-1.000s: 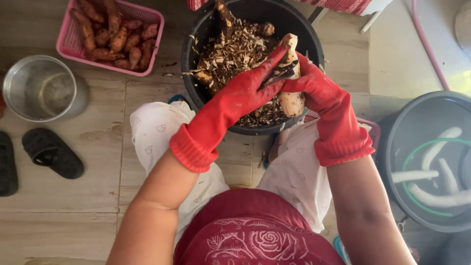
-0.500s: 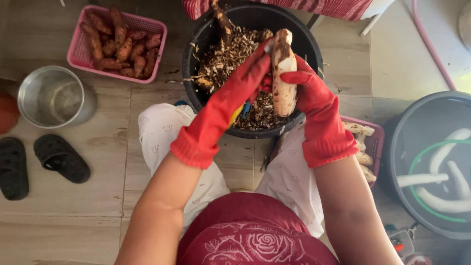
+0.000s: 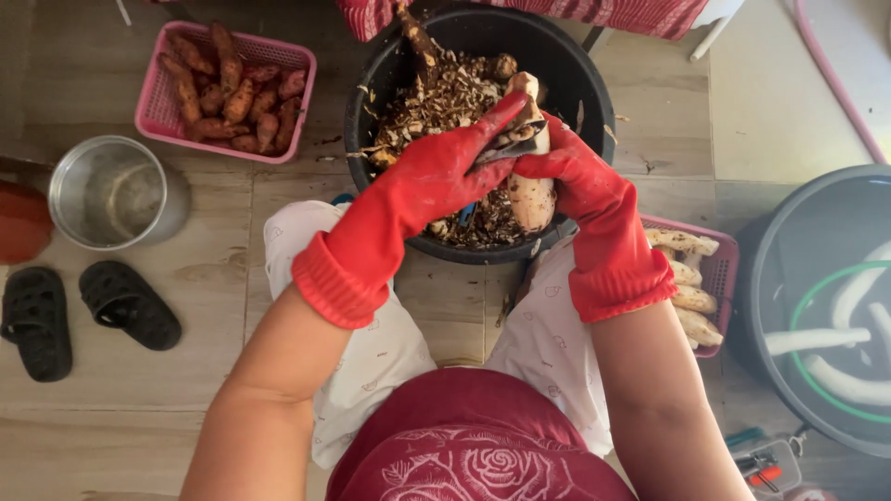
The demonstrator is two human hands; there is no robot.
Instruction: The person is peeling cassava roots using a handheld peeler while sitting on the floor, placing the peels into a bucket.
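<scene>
Root: a pale, partly skinned tuber, held upright over the near rim of the black tub, which is filled with brown peelings.

Step in hand, as judged: peeling. A strip of dark skin is lifted at the upper half of the root, while the lower half is already bare.

Hand pose:
- Right hand, in a red rubber glove, is clamped round the root from the right side, wrist bent towards the tub.
- Left hand, also gloved, is closed on a peeler, fingers stretched over the top of the root. A blue handle end shows below the palm.

Next move, as judged: it calls for a steady grip and a turn of the root to bring unpeeled skin under the blade.
</scene>
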